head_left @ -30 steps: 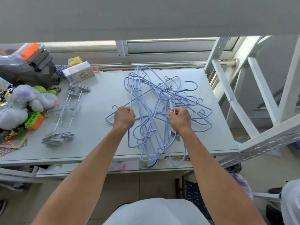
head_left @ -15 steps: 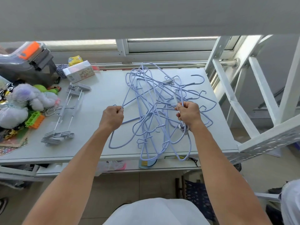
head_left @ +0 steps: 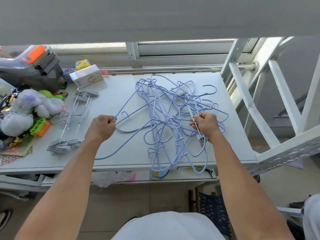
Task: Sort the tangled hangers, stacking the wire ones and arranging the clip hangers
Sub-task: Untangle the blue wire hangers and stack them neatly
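Note:
A tangle of light-blue wire hangers (head_left: 173,118) lies across the right half of the pale table (head_left: 112,94), some hanging over the front edge. My left hand (head_left: 102,126) is closed on the corner of one blue wire hanger (head_left: 131,132) that is stretched out to the left of the pile. My right hand (head_left: 205,123) grips a metal clip hanger (head_left: 190,111) buried in the tangle, together with some blue wires. Two grey clip hangers (head_left: 74,118) lie side by side on the left of the table.
Soft toys (head_left: 29,108), a green and orange block (head_left: 40,125), a small carton (head_left: 87,76) and a grey case (head_left: 29,70) crowd the table's left and back. A white metal frame (head_left: 259,108) rises at the right edge. A shelf with bags sits under the table.
My left hand has drawn one blue wire hanger leftward out of the pile. My right hand has shifted right and holds the tangle back; the pile has spread wider.

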Tool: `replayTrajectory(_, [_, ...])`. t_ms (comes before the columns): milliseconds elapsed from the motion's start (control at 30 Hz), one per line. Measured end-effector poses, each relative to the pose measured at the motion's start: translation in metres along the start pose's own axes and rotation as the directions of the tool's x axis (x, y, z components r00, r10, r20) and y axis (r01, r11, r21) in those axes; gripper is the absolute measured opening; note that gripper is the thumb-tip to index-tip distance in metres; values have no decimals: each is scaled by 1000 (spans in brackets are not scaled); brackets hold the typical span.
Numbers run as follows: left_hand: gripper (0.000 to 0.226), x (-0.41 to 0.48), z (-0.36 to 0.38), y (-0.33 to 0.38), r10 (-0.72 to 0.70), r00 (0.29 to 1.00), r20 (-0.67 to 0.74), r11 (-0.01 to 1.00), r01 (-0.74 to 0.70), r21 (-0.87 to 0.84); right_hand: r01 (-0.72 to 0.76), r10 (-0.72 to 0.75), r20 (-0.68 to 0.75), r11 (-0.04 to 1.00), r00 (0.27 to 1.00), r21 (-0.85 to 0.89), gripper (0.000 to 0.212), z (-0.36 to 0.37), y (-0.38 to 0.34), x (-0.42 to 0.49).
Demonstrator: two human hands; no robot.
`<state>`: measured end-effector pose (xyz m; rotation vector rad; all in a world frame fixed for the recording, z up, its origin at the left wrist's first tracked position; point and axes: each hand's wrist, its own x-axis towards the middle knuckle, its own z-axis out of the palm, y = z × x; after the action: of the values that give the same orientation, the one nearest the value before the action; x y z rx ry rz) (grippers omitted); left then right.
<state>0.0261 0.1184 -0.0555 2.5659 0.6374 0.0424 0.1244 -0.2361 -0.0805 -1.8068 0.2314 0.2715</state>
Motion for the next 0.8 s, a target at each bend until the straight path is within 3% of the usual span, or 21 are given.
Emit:
replayTrajectory(167, [25,-4,-13,-5,3,989,-149,967,35,251,-12,10,-40,998,999,-55,23,-1,2,1])
replayTrajectory(267, [27,-2,-22,-9,-21,984,-176,962,68,266,-10,6,-101,999,995,-36,25,-2,5,2])
replayTrajectory(367, [30,1,-30,-18,-49,986,-163,980,79,183,6,-13,-147,999,989,-48,28,-1,5,4])
replayTrajectory(467, [30,1,-31,-22,-70,981,-179,997,71,-2,23,-39,-155,995,987,-101,30,0,7,6])
replayTrajectory(633, [29,-11,-21,13,-136,968,-213,956,73,-283,130,-198,-254,957,947,-259,39,2,1,3])
replayTrajectory(700, [27,-17,-10,34,-153,972,-180,932,82,-353,190,-231,-287,968,930,-164,35,3,-9,1])
replayTrajectory(800, [25,-29,13,66,-156,984,-88,891,102,-443,193,-156,-242,972,958,136,28,8,-29,-9])
